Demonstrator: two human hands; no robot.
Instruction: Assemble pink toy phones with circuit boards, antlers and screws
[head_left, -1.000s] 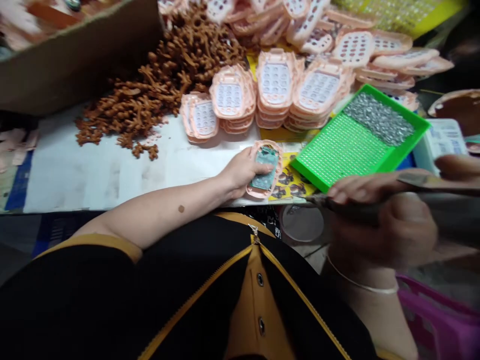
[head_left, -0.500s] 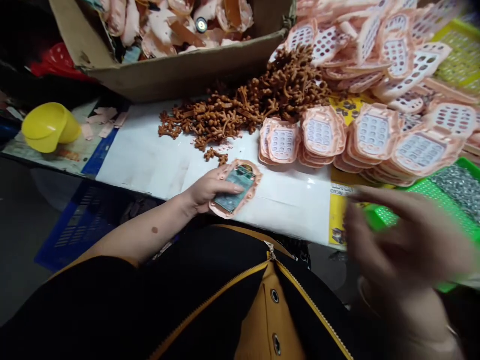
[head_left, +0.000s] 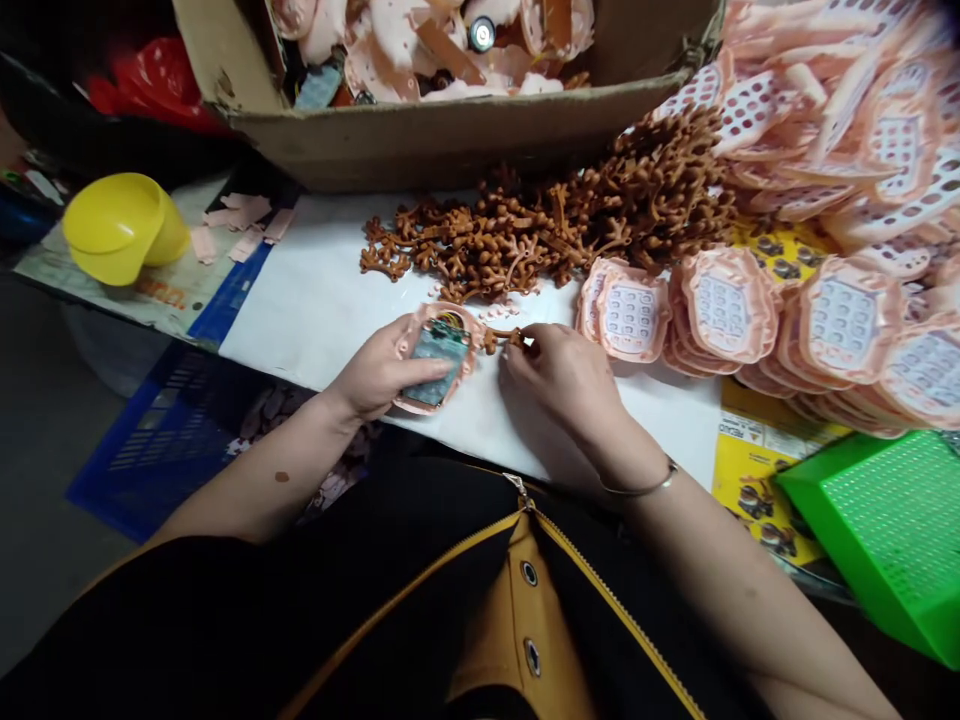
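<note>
My left hand (head_left: 379, 368) is closed around a pink plastic shell (head_left: 466, 340), thumb across the grey-green circuit board (head_left: 435, 362) inside it. Wires show near the board's upper end. To the right, my right hand (head_left: 559, 372) pinches the end of a small brown branched plastic piece (head_left: 495, 340), whose other end lies close to the shell's right edge; whether they touch I cannot tell. Behind both hands spreads a heap of similar brown plastic pieces (head_left: 517, 235). Right of my right hand stand stacks of pink shells with keypads (head_left: 631, 318).
At the back is a cardboard box (head_left: 450, 140) of pink parts. A yellow scoop-like cup (head_left: 124, 228) and pink strips (head_left: 240, 215) lie at left. A green perforated basket (head_left: 885, 540) sits at right, below a pile of pink perforated shells (head_left: 847, 120). A blue crate (head_left: 172, 430) stands below the table.
My right hand has come from the green basket at right to beside the shell and now pinches a brown piece. My left hand still holds the shell. The view has shifted.
</note>
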